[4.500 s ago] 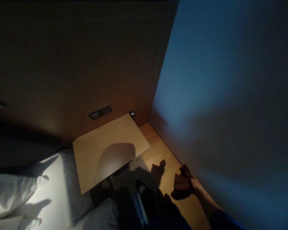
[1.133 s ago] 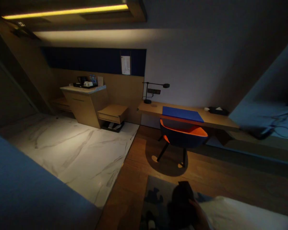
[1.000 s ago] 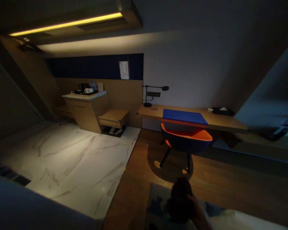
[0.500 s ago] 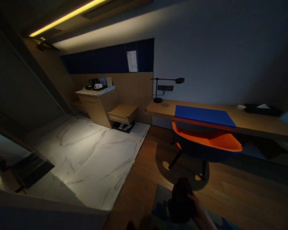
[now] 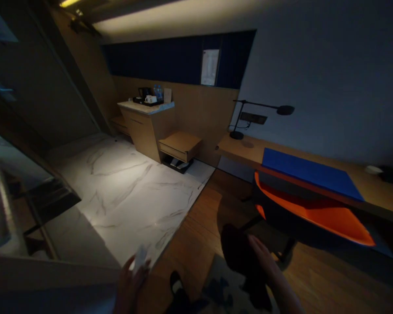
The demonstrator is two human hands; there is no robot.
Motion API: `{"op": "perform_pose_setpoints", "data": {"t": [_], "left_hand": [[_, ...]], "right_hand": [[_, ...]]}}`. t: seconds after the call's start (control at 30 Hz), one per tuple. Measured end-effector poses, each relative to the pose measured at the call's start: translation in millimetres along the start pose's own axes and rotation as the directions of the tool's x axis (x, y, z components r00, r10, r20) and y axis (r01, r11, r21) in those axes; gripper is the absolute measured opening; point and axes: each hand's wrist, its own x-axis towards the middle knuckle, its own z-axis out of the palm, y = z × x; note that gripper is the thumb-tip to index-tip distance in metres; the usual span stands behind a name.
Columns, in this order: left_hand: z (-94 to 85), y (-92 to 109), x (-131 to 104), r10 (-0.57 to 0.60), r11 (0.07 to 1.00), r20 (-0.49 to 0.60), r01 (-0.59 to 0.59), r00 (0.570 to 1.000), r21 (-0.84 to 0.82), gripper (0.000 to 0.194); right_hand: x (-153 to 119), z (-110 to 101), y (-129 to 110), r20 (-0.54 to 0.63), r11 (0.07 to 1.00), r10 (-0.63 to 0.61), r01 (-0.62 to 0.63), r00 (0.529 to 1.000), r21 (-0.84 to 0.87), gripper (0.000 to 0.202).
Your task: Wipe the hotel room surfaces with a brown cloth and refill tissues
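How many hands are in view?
2: the left hand, left of bottom centre, holding a small pale item; the right hand, right of bottom centre, holding a dark bundle.

A dark, bunched cloth (image 5: 236, 252) drooped below the right grip (image 5: 263, 259); a small, pale, blurred object (image 5: 140, 257) stuck up from the left grip (image 5: 130, 281).

Black lamp (image 5: 278, 108), blue mat (image 5: 309, 173) on desk (image 5: 240, 151) — orange-lined chair (image 5: 308, 213) beside — veined white floor (image 5: 124, 187).
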Motion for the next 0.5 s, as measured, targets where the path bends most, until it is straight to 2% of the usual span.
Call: {"op": "perform_pose_setpoints", "data": {"t": [0.07, 0.1, 0.13, 0.2, 0.27, 0.33, 0.5], "left_hand": [[20.0, 4.3, 25.9, 0.037, 0.998, 0.136, -0.029, 0.99, -0.06, 0.061], [32.8, 8.9, 38.0, 0.098, 0.994, 0.298, -0.076, 0.95, -0.084, 0.061], [46.2, 14.8, 48.7, 0.158, 0.987, 0.394, -0.131, 0.905, -0.096, 0.054], [70.2, 28.6, 63.8, 0.229, 0.973, 0.508, -0.213, 0.83, -0.089, 0.043], [85.3, 40.7, 71.7, 0.256, 0.96, 0.545, -0.276, 0.798, -0.046, 0.034], [90.1, 47.9, 77.2, 0.255, 0.952, 0.548, -0.306, 0.797, 0.001, 0.029], [85.7, 51.4, 103.1, 0.218, 0.972, 0.534, -0.229, 0.817, -0.046, 0.033]], "right_hand": [[5.9, 42.5, -35.5, 0.2, 0.948, -0.137, 0.188, 0.97, -0.259, 0.062], [7.8, 64.8, -52.0, 0.311, 0.891, -0.18, 0.289, 0.933, -0.351, 0.064], [9.2, 86.4, -67.4, 0.42, 0.812, -0.211, 0.397, 0.883, -0.428, 0.066], [11.3, 123.7, -94.7, 0.578, 0.672, -0.241, 0.564, 0.78, -0.481, 0.065], [15.6, 151.6, -116.4, 0.672, 0.6, -0.254, 0.658, 0.696, -0.455, 0.053], [24.6, 172.4, -130.7, 0.726, 0.562, -0.27, 0.715, 0.633, -0.415, 0.041], [66.6, 212.1, -140.9, 0.807, 0.443, -0.242, 0.801, 0.539, -0.402, 0.025]]}}
